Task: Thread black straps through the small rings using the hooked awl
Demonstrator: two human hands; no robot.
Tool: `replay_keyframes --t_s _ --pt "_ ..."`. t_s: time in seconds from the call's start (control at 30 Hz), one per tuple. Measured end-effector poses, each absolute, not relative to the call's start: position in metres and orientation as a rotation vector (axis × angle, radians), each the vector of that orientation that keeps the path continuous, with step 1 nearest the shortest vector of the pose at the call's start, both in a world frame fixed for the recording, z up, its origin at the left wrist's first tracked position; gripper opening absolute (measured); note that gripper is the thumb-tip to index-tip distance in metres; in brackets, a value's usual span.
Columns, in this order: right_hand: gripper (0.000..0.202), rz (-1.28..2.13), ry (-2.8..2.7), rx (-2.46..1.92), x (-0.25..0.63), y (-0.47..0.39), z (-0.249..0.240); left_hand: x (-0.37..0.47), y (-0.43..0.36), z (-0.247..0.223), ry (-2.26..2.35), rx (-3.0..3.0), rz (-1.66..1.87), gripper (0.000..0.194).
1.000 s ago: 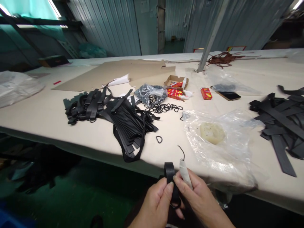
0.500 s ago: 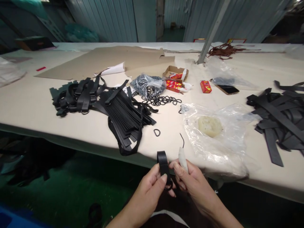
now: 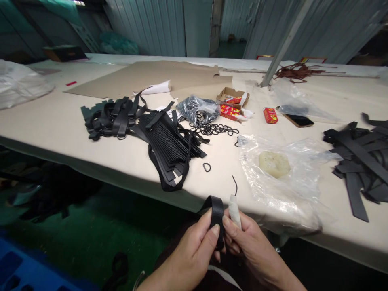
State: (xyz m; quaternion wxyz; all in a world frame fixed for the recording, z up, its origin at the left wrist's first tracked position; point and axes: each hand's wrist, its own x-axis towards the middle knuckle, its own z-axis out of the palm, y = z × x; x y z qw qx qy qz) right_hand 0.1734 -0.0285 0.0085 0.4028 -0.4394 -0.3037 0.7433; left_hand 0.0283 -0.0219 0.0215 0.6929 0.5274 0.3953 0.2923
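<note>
Past the table's front edge, my left hand [image 3: 194,246] grips a black leather strap [image 3: 217,208] bent into a loop, thumb pressed on its face. My right hand [image 3: 248,236] is closed around the pale wrapped handle of a hooked tool [image 3: 234,210]; its thin, dark, curved metal tip points up and away. The right fingertips are close against the strap, and the strap's lower end is hidden by the fingers. A single black D-ring [image 3: 207,167] lies on the table ahead of my hands. Left of it is a fanned stack of black straps [image 3: 169,141].
Looped black straps [image 3: 112,117] lie at left, more loose straps [image 3: 360,157] at right. A yellowish lump [image 3: 274,163] rests on clear plastic [image 3: 251,161]. Behind are a heap of black rings [image 3: 215,128], red boxes [image 3: 270,115], a phone [image 3: 298,120] and a metal post [image 3: 285,44].
The view has swung left, so the table things appear farther right. The strap loop has turned and tilted in my left hand, and the ring seen at its lower end is now hidden.
</note>
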Motion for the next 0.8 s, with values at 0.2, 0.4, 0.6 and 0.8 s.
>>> replay_keyframes --t_s 0.2,0.4,0.6,0.8 --pt "0.037 1.947 -0.762 -1.039 0.174 -0.032 0.005 0.027 -0.030 0.021 0.894 1.136 0.636 0.043" --pt "0.033 1.728 -1.002 -1.271 0.167 -0.031 0.009 0.032 -0.030 0.009 0.988 1.104 0.718 0.039" --pt "0.018 0.951 -1.609 -1.414 0.169 -0.033 -0.006 0.031 -0.029 -0.011 1.250 1.232 0.863 0.021" --pt "0.017 0.821 -1.686 -1.446 0.167 -0.036 -0.022 0.031 -0.028 -0.009 1.284 1.361 0.870 0.021"
